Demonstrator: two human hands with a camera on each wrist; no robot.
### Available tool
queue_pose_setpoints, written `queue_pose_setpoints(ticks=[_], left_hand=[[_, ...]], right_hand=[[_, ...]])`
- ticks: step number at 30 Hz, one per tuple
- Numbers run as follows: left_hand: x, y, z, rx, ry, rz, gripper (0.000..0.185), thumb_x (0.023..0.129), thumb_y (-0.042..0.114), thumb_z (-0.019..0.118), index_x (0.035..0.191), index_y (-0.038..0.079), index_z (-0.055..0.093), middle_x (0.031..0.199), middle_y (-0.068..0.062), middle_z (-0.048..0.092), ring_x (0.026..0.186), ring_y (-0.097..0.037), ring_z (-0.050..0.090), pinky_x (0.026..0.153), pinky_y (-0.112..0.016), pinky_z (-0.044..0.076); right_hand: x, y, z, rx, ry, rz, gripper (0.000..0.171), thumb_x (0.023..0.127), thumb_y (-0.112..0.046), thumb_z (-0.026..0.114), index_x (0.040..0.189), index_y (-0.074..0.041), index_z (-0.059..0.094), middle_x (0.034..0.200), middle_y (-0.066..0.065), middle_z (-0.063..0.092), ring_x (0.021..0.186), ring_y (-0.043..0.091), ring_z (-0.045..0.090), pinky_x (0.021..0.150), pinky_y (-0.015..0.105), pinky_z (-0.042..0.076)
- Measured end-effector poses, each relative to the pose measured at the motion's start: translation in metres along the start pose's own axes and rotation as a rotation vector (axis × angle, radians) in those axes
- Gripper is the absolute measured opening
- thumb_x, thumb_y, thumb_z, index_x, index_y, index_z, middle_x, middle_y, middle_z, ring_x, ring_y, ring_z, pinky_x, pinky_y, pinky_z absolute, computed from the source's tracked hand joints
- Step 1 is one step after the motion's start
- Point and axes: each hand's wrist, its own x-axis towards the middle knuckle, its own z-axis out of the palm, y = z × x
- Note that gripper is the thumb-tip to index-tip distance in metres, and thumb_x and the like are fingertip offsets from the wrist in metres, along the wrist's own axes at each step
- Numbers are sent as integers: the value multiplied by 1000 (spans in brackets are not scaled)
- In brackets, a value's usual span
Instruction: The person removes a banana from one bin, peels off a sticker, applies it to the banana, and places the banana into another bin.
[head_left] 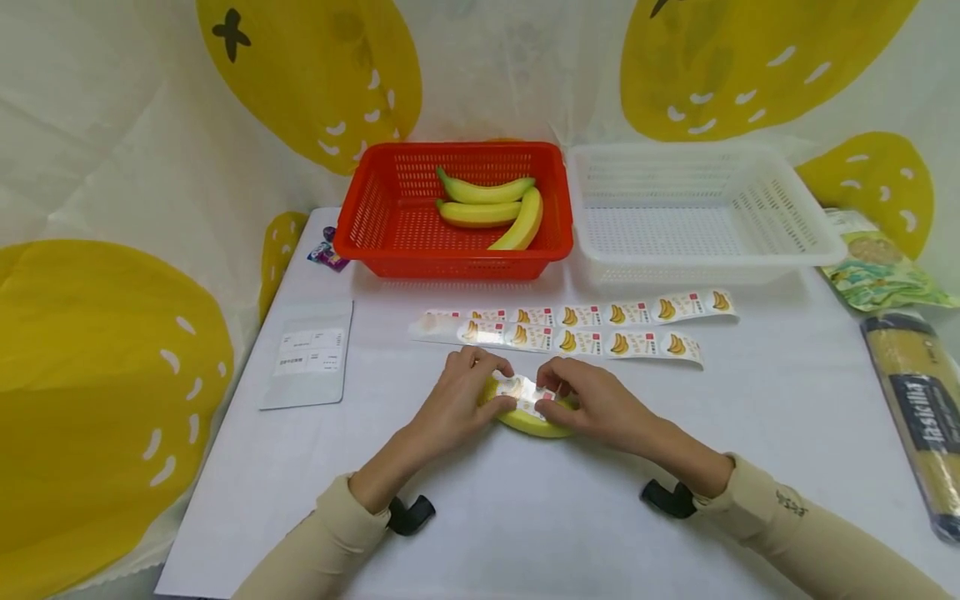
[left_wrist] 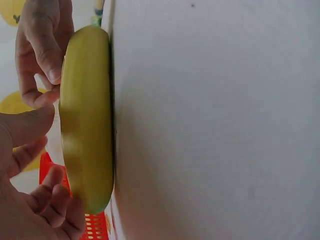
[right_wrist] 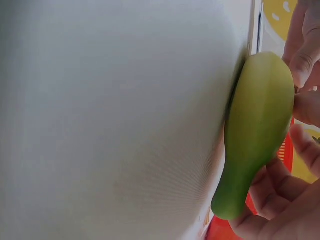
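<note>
A yellow banana (head_left: 534, 427) lies crosswise on the white table, with a white printed sticker (head_left: 523, 395) across its top. My left hand (head_left: 467, 393) holds the banana's left part, thumb and forefinger at the sticker's left end. On the other side my right hand (head_left: 596, 398) does the same, its thumb and forefinger at the sticker's right end. In the left wrist view the banana (left_wrist: 87, 120) rests on the tabletop with fingertips along its upper side. The right wrist view shows the green-tipped end of the banana (right_wrist: 260, 115), fingers curled behind it.
Beyond the hands lie two strips of banana stickers (head_left: 592, 342). A red basket (head_left: 450, 267) holds 3 bananas; a white basket (head_left: 697, 271) stands beside it. A silver pouch (head_left: 307, 392) and small wrapped sweets (head_left: 327, 255) are left; a green bag (head_left: 888, 267) and pasta pack (head_left: 922, 417) are right.
</note>
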Motion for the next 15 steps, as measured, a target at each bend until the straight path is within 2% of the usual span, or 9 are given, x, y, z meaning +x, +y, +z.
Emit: queue_pose_setpoints(ticks=[2,4,10,15], left_hand=[[1,-1,0,-9,-27,47,26,90,25,79,112,20,67,121,-8,55,115,-31,45,97,-45,40],[2,-1,-1,22,-56,62,22,90,26,77,111,24,69,124,-9,55,119,-33,44,99,-49,38],[4,-1,-5,103,-132,25,19,92,28,76,110,29,73,131,-9,55,129,-34,40,100,-54,37],[3,-1,-6,117,-132,7,19,90,31,77,109,30,75,124,-9,57,126,-34,41,99,-53,37]], right_hand=[[-1,0,0,-17,-5,-39,19,91,-21,74,108,-19,67,98,-10,68,88,9,60,81,31,54],[-1,1,1,-33,-10,-67,16,92,-20,73,108,-21,69,98,-12,68,88,7,60,81,31,54],[-3,1,1,-43,-26,-101,14,93,-20,71,106,-23,72,95,-14,67,88,4,59,79,29,51],[-3,1,2,-61,-38,-103,12,94,-22,71,106,-23,72,94,-14,68,87,4,58,81,29,51]])
